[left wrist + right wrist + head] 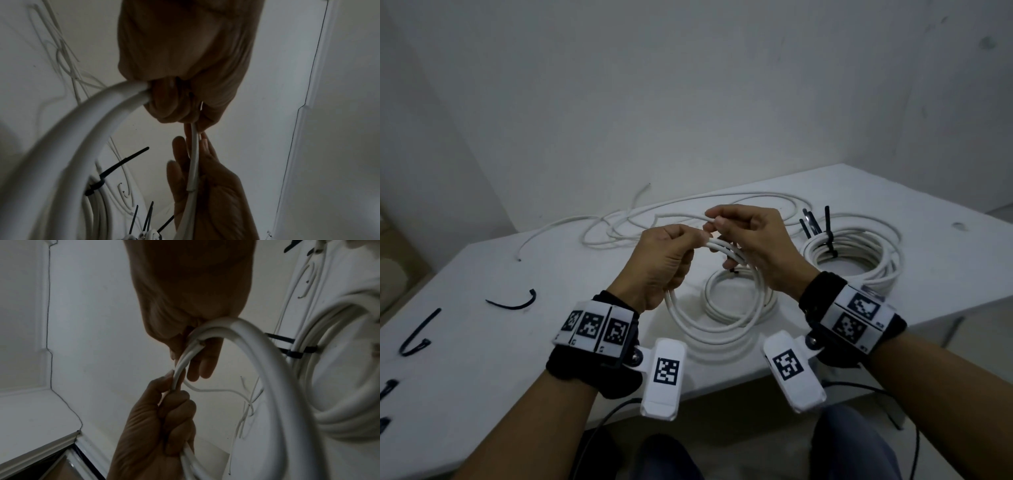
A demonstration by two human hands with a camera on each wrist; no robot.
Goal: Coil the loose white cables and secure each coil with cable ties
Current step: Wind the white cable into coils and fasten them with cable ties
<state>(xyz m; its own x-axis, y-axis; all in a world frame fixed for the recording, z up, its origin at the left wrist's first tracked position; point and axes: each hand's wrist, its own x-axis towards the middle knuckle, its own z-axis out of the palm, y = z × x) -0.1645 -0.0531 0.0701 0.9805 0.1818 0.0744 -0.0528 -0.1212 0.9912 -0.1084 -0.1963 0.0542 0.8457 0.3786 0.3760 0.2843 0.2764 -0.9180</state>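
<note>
Between the two hands, above the bench point(482, 359), hangs a half-made coil point(709, 329) of white cable. The left hand point(664, 263) has its fingers curled round the gathered loops at the coil's top. Just beside it, the right hand point(753, 240) pinches the incoming strand point(688, 216) between thumb and fingertips, its other fingers hooked under the loops. The rest of that loose cable point(619, 226) trails across the bench beyond both hands.

The step in hand looks like laying the next loop. It would go best if the right hand draws slack in evenly, matches the new loop to those already hanging, and passes it into the left hand's grip without twisting.

Beyond the right hand lies a finished coil point(859, 260) bound with black ties point(828, 233). Spare cable ties point(513, 303) lie well to the outside of the left hand.
</note>
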